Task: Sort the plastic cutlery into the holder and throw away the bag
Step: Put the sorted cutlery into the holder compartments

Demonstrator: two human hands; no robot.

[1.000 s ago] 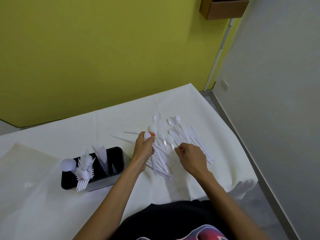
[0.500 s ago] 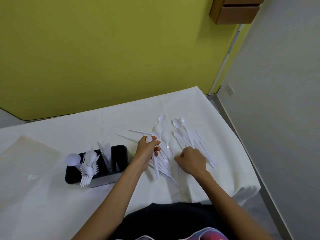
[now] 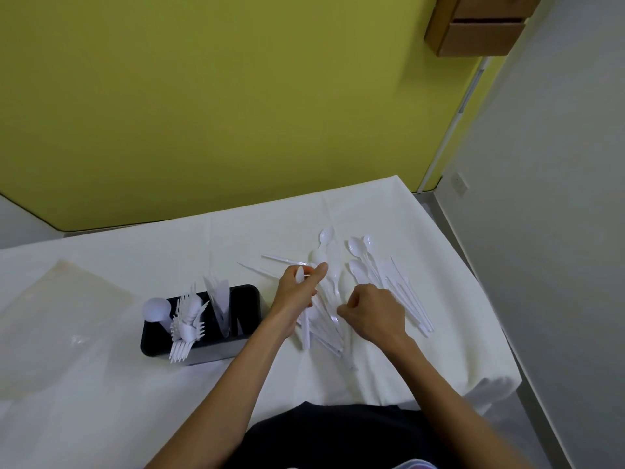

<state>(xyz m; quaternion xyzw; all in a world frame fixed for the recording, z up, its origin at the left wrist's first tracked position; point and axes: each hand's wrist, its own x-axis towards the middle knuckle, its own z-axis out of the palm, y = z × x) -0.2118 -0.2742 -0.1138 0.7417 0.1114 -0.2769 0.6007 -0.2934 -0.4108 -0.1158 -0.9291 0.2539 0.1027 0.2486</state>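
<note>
A pile of white plastic spoons and knives (image 3: 375,275) lies on the white tablecloth, right of centre. My left hand (image 3: 297,292) grips a bunch of white spoons (image 3: 306,328) whose handles stick out below it. My right hand (image 3: 373,314) rests on the pile with curled fingers, pinching a piece of cutlery at its lower left. The black holder (image 3: 248,296) stands left of my hands with forks (image 3: 186,328), knives (image 3: 218,299) and one spoon (image 3: 155,309) in it. A clear plastic bag (image 3: 57,319) lies flat at the far left.
The table (image 3: 135,245) stands against a yellow-green wall; its right edge drops to a grey floor. A wooden box (image 3: 480,25) hangs on the wall at the upper right. My dark shirt fills the bottom middle.
My right hand has drawn back from the middle of the pile toward its near left side. My left hand keeps its bunch of spoons in about the same place.
</note>
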